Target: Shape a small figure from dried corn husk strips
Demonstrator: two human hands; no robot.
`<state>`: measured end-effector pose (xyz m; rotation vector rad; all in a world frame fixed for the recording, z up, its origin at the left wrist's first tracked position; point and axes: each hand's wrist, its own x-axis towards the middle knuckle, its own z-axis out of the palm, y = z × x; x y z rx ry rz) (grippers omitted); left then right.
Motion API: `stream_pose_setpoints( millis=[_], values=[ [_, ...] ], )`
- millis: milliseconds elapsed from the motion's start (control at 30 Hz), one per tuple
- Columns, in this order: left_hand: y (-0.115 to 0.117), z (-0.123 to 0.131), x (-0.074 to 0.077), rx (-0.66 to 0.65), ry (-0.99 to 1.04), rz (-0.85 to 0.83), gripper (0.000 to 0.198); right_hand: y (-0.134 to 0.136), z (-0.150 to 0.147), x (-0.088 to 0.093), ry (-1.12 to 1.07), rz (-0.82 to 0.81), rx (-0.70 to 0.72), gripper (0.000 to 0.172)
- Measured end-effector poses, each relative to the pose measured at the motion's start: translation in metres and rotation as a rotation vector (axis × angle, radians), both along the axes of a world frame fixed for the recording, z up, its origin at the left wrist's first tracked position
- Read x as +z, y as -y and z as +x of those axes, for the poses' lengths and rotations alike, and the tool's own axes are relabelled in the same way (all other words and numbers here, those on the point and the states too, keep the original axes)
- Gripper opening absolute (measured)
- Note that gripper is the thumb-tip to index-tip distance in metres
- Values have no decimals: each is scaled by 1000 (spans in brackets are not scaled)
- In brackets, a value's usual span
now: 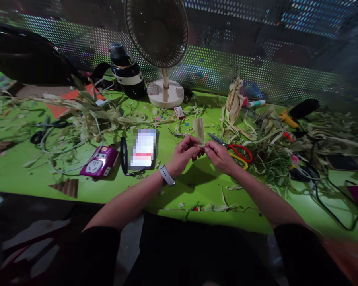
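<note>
Strip of pale, dry, flat husk (199,129): pinched at its lower end between your two hands, its wider end fanning up and away from you, above the fingertips.
Bright green tabletop (107,188): the green surface below the strip, between your forearms, is your roomiest stretch; it runs toward the near edge, where loose husk scraps (220,207) lie along the rim.
Room to the right: tight; scissors with red and yellow handles (228,146) lie just beside your right hand, blades pointing behind its fingers, with a heap of shredded green husk (276,167) past them.
Room to the left: a narrow stretch of green, then a phone with a lit, blurred screen (143,149), near your wrist.
Left hand (185,154): fingers curled inward, thumb and forefinger closed on the strip's base; a pale watch strap (167,176) circles the wrist.
Right hand (220,155): thumb and fingertips drawn together at the same base, the forearm slanting in from your right.
Strip against hands: between them, nearly touching fingertips on both sides.
Far side: a round-caged fan on a white base (166,96) stands before a perforated metal screen (241,55).
</note>
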<state>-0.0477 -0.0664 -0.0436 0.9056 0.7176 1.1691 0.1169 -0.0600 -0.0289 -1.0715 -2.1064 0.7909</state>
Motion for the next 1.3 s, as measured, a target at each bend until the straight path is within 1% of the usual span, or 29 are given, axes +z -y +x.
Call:
stream_pose_setpoints(
  millis=[100, 167, 300, 367, 500, 533, 567, 600, 667, 733, 767, 800, 867, 1033, 1167, 1300],
  values=[
    [-1, -1, 1, -16, -2, -68, 24, -1, 1, 3, 44, 47, 22, 18],
    [-1, -1, 2, 4, -24, -50, 23, -2, 2, 4, 51, 45, 18, 18],
    [0, 2, 4, 71, -56, -4, 20, -2, 2, 2, 36, 8, -57, 17],
    [0, 3, 4, 88, -45, -10, 19, -1, 0, 0, -20, -74, -89, 18],
    [0, 4, 3, 91, 37, -103, 19, 1, -3, 0, -184, -377, -120, 22],
    [0, 4, 3, 88, 69, -140, 20, 1, -3, 1, -201, -416, -125, 23],
    [-1, 3, 3, 84, 101, -177, 20, 1, -2, 2, -201, -398, -138, 23],
    [-1, 3, 4, 78, 130, -215, 20, 1, -1, 3, -187, -311, -157, 22],
    [-2, 2, 5, 60, 176, -279, 20, -1, 3, 4, -121, 15, -173, 15],
    [-2, 1, 7, 39, 209, -321, 20, -4, 8, 3, -35, 352, -115, 7],
    [-2, 0, 8, 32, 224, -333, 20, -5, 10, 2, 4, 464, -71, 7],
    [-1, 0, 9, 21, 239, -343, 19, -7, 13, 0, 40, 532, -31, 6],
    [0, 0, 11, -7, 265, -363, 17, -10, 16, -3, 84, 589, -5, 7],
    [3, 2, 16, -70, 294, -406, 14, -10, 18, -10, 91, 627, -41, 9],
    [5, 4, 15, -79, 297, -439, 14, -6, 14, -13, 133, 676, -101, 9],
    [10, 6, 14, -57, 286, -435, 18, 0, 6, -15, 53, 721, -167, 5]
  ],
)
